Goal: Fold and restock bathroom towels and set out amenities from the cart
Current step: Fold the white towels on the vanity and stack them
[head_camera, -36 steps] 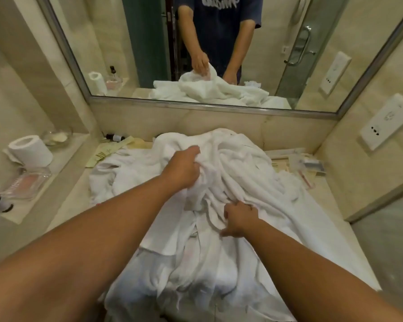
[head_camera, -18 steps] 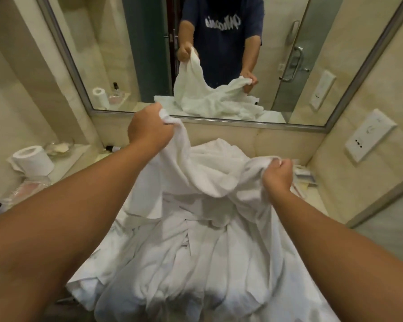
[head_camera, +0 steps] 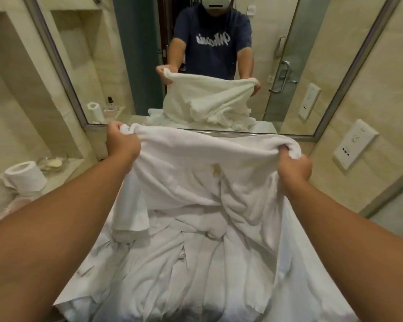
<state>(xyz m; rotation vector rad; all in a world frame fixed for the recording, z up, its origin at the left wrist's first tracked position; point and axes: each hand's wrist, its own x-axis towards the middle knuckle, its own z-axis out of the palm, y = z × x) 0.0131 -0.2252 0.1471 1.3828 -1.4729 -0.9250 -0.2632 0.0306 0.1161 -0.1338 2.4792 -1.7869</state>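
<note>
We hold towel (head_camera: 196, 163) lifted over heap (head_camera: 184, 263) on desk, near far edge. Left hand (head_camera: 122, 141), right hand (head_camera: 293, 166) fingers clamped on top corners, apart — likely stretching edge flat for first fold.

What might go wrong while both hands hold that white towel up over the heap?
1. The towel gripped by the left hand and right hand hangs down into the linen pile; pulling higher may drag other pieces along.
2. A yellowish mark shows near its middle; it might get folded as clean.
3. A wide shake could hit the toilet paper roll and glass dish on the left ledge.
</note>
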